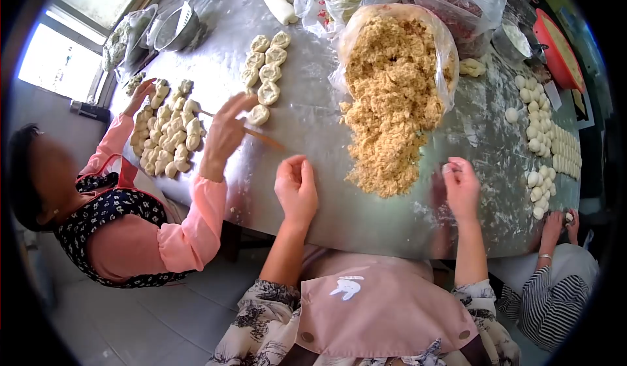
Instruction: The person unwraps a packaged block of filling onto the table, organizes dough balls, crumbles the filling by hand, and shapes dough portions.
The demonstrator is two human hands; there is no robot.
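Note:
A large heap of crumbly tan filling (392,104) spills from a clear plastic bag (446,52) onto the metal table (320,216). To the left of the heap's lower end, my left hand (297,189) hovers over the table with its fingers curled together; what they hold, if anything, is hidden. My right hand (462,188) is on the heap's other side, fingers bent in towards the palm and thumb, their contents too small to make out. Neither hand touches the filling.
At left, a co-worker's hand (225,134) holds a thin stick (264,138) near a double row of dough pieces (269,72) and a dough pile (171,131). Dough balls (537,117) lie at right, near another person's hands (552,229). Bowls (177,29) and bags line the back.

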